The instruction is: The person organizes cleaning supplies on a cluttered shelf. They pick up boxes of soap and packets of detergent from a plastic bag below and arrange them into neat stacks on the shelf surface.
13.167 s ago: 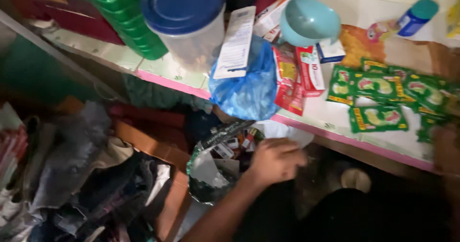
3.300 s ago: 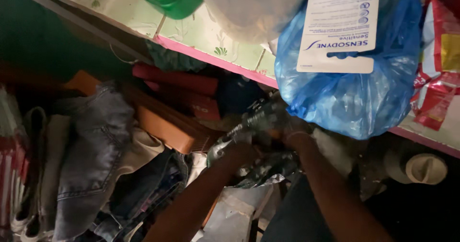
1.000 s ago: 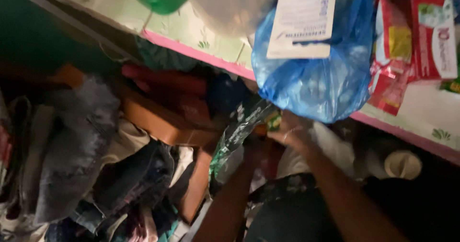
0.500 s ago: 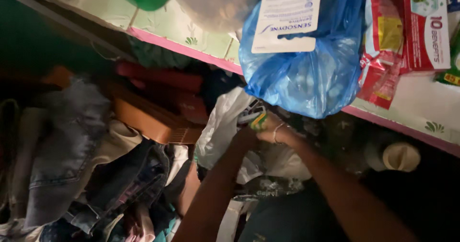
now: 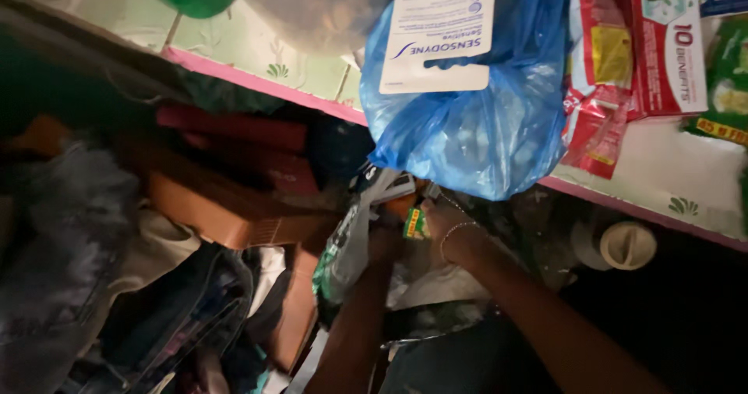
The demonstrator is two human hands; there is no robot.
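Under the bench (image 5: 647,168) edge, both my hands work in one patterned plastic bag (image 5: 347,242). Left hand (image 5: 383,238) looks clenched on its right rim; bag's long axis runs down-left from there. Right hand (image 5: 440,219) pinches one small green-yellow packet (image 5: 415,224), probably, it's dim, just right of the mouth. One blue bag (image 5: 475,121) hangs above.

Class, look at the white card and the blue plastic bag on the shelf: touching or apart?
Touching. The head view shows the white card lying directly on the blue plastic bag, overlapping its top with no gap.
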